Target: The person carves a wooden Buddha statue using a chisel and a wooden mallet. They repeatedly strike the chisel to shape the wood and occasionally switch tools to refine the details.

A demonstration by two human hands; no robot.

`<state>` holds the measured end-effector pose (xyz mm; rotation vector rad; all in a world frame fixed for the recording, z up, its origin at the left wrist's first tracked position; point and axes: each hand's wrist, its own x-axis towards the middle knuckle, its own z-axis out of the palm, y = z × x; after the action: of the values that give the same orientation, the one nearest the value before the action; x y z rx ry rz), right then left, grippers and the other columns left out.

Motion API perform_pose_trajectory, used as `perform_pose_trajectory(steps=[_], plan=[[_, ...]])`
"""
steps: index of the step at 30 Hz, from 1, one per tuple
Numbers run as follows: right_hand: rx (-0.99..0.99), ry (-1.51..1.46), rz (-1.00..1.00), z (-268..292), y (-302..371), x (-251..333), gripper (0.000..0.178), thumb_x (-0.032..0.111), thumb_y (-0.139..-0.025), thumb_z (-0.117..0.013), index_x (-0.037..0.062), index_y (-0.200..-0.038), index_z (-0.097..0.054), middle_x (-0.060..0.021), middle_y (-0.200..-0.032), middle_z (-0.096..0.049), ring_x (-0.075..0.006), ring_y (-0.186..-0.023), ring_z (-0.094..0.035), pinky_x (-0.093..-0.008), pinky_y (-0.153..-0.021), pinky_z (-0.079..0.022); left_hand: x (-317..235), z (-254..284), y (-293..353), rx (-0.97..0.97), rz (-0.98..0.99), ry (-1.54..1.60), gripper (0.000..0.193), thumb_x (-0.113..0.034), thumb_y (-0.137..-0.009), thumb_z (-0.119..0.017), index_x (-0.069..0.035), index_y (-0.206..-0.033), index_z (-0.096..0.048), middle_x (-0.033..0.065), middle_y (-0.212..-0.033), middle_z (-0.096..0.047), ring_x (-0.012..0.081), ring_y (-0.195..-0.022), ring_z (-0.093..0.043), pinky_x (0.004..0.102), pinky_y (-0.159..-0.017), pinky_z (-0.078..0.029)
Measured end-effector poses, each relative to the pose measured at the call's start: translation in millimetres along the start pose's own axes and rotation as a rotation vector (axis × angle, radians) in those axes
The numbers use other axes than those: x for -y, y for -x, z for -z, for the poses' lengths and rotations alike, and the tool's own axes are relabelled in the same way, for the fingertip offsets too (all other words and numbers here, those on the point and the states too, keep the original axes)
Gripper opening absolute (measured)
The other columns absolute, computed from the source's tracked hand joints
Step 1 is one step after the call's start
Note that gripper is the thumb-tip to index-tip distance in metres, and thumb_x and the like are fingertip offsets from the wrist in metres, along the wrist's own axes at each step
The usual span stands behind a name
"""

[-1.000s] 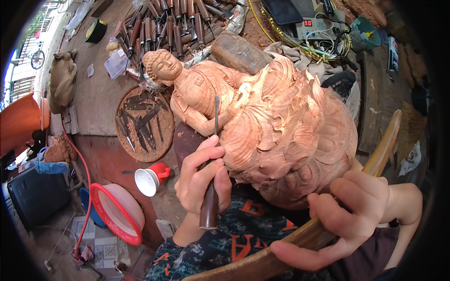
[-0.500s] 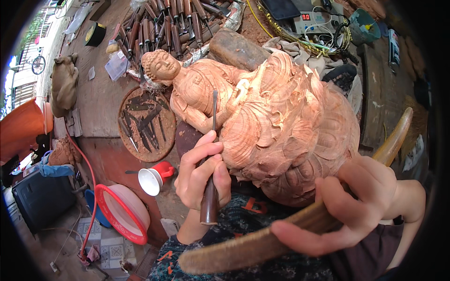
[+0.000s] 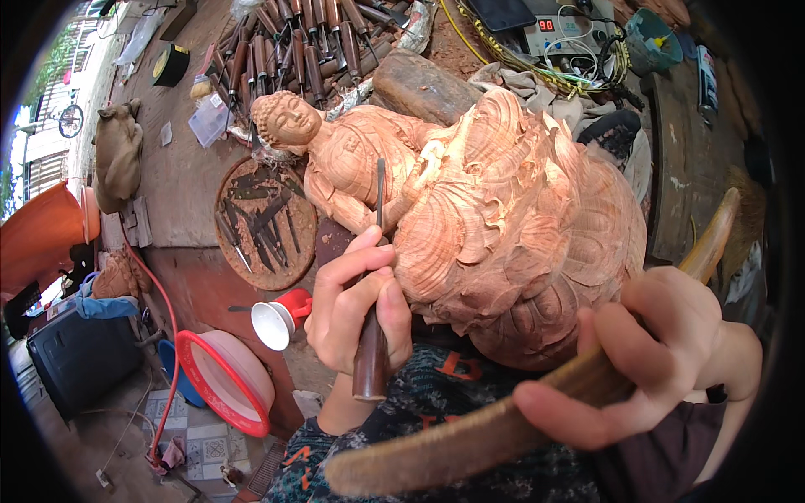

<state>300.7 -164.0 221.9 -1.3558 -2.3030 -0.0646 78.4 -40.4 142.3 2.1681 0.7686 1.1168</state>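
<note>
A carved wooden seated Buddha statue [image 3: 520,218] lies on its side across the bench edge, its head to the left and its petalled base to the right. My left hand [image 3: 356,310] is closed around a chisel [image 3: 370,360] with a dark wooden handle; its thin steel blade points away from me, over the statue's arm and sleeve. In my right hand [image 3: 646,360] is a long curved wooden club [image 3: 470,444], gripped near its middle. Its thick end reaches left toward my lap, below the chisel's handle, with a gap between them.
Many wood-handled chisels [image 3: 310,63] are heaped at the back. On the left, a round wooden board [image 3: 281,272] carries small blades and shavings. A red-and-white mug [image 3: 273,325] stands near my left hand. A wooden block [image 3: 428,88] lies behind the statue, and a control box [image 3: 558,38] sits far right.
The club has shifted slightly right and my right hand with it. My left hand and the chisel have moved a little to the left. The statue stays in place.
</note>
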Motion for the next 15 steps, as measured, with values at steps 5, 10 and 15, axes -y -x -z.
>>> perform_pose_trajectory(steps=[5, 10, 15], plan=[[0.095, 0.044, -0.063, 5.1, -4.6, 3.3, 0.061, -0.006, -0.069, -0.063, 0.0379, -0.112, -0.061, -0.0047, -0.080, -0.042, -0.0149, -0.057, -0.042, -0.0248, -0.042, -0.034, -1.6, -8.6, -6.9, -0.025, 0.001, -0.066, 0.004, 0.003, -0.079, -0.062, 0.006, -0.082, -0.061, 0.0213, -0.088, -0.064, 0.0366, -0.089, -0.068, 0.0399, -0.079, -0.056], [0.020, -0.072, -0.017, 4.2, -0.2, -1.4, 0.066, -0.012, -0.068, -0.062, 0.0374, -0.112, -0.060, -0.0052, -0.081, -0.043, -0.0160, -0.057, -0.042, -0.0259, -0.042, -0.033, 3.6, -6.4, -7.7, -0.035, -0.020, -0.087, 0.005, 0.001, -0.080, -0.062, 0.006, -0.083, -0.061, 0.0204, -0.089, -0.064, 0.0356, -0.089, -0.068, 0.0397, -0.080, -0.056], [-0.062, -0.041, -0.001, -4.1, 2.1, -1.7, 0.065, -0.012, -0.069, -0.061, 0.0380, -0.110, -0.061, -0.0048, -0.082, -0.043, -0.0156, -0.057, -0.042, -0.0264, -0.043, -0.032, -2.6, 9.1, 4.9, -0.004, 0.012, 0.075, 0.010, -0.004, -0.086, -0.058, 0.006, -0.085, -0.060, 0.0218, -0.089, -0.064, 0.0379, -0.090, -0.067, 0.0431, -0.083, -0.056]])
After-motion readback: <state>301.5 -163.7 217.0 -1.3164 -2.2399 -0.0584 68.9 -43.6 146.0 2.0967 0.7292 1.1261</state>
